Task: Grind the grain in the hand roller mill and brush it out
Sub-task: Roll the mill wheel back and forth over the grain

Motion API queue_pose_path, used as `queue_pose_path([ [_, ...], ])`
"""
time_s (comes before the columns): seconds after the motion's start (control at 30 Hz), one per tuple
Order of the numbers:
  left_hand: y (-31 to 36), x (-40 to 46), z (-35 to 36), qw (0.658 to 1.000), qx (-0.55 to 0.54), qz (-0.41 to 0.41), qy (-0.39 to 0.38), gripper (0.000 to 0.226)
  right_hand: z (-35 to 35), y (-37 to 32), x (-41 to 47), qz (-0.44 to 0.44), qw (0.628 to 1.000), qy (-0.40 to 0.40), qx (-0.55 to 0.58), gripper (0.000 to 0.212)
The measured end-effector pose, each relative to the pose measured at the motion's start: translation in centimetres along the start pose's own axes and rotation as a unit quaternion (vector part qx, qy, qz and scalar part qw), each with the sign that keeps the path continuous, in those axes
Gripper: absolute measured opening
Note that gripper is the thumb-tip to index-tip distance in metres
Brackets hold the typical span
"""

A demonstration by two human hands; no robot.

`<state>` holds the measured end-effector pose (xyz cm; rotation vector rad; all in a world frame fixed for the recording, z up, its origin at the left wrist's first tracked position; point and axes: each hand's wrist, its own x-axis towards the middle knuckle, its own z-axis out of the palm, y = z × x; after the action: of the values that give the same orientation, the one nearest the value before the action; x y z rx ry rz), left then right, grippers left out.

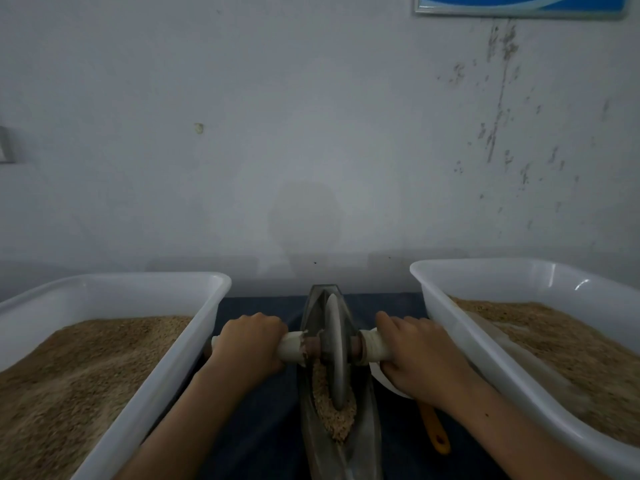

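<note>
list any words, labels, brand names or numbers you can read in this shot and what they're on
None can be read.
Framed blue sign at the top of the wall: cut off by the picture's edge, only blue and white shapes show, no letters.
White tubs of grain, left and right: no label visible.
Roller mill and its white handles: no marking visible.
Orange handle beside the mill: no print visible.

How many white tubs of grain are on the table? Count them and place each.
2: one white tub left of the mill trough, one right of it. Others may sit outside the frame.
</note>
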<state>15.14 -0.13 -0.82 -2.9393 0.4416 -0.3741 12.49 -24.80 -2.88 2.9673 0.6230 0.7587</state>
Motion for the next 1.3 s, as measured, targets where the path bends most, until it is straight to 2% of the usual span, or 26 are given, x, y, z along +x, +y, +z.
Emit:
queue_pose_path([
  [0.3,0.0,0.3,1.1,0.998,-0.044,-0.016,0.040,0.028,0.9,0.1,2.0,0.019,0.998,0.005,-0.053,0.034],
  [0.4,-0.2,0.0,1.1,0.997,-0.047,-0.002,0.063,0.022,1.0,0.2,1.4,0.015,0.999,0.006,-0.051,0.038],
  [0.63,-0.5,-0.4,0.3,0.999,-0.037,0.013,0.017,0.016,0.0,0.2,0.3,-0.006,1.000,-0.003,0.003,0.022],
  [1.07,0.4,1.8,0.4,0.998,-0.012,-0.037,0.050,0.018,1.3,1.1,2.6,0.028,0.999,-0.008,-0.030,0.031],
  [1.17,0.2,1.6,0.4,0.999,-0.004,-0.023,0.037,0.020,1.2,1.0,2.0,0.028,0.999,-0.010,-0.020,0.028],
  [1.3,-0.4,0.9,0.5,0.999,-0.022,-0.005,-0.026,0.028,0.1,0.5,1.4,0.006,1.000,-0.011,-0.007,0.025],
])
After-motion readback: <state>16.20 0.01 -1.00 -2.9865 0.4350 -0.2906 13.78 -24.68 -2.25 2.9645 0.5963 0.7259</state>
